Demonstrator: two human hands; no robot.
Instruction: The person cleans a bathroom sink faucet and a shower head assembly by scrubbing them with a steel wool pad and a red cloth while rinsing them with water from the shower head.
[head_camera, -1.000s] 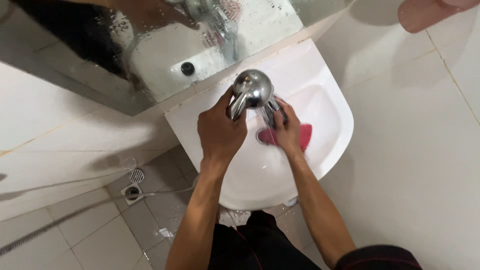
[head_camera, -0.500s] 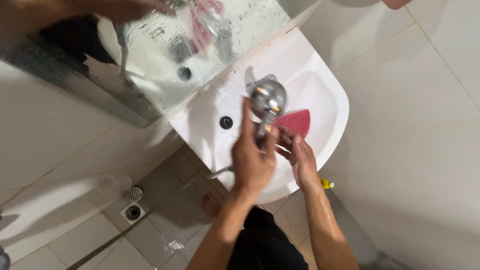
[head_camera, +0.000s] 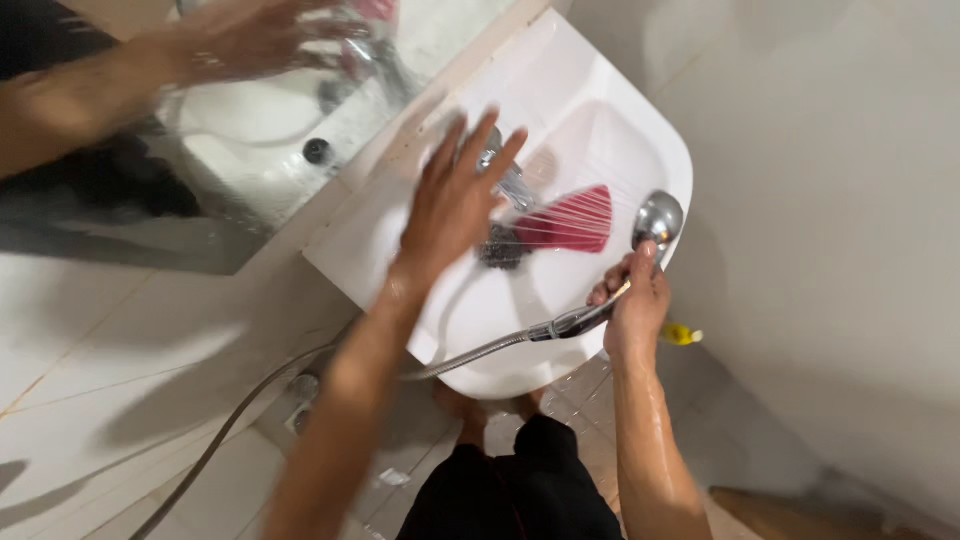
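My right hand (head_camera: 632, 305) grips the chrome handle of a hand shower (head_camera: 657, 218) at the right rim of a white washbasin (head_camera: 640, 130). Water streams from its head leftward across the bowl. My left hand (head_camera: 455, 200) hovers over the basin with its fingers spread, holding nothing, just in front of the chrome tap (head_camera: 510, 180). A red cloth-like thing (head_camera: 570, 222) lies in the bowl beside the dark drain (head_camera: 500, 247).
A metal hose (head_camera: 470, 355) runs from the shower handle down past the basin to the tiled floor. A mirror (head_camera: 200, 130) hangs at the left and reflects my arm. A yellow object (head_camera: 682, 335) sits below the basin's right side. Tiled wall lies on the right.
The shower head went from my left hand over the tap to my right hand at the basin's right rim. My left hand let go and now spreads open. The camera view shifted.
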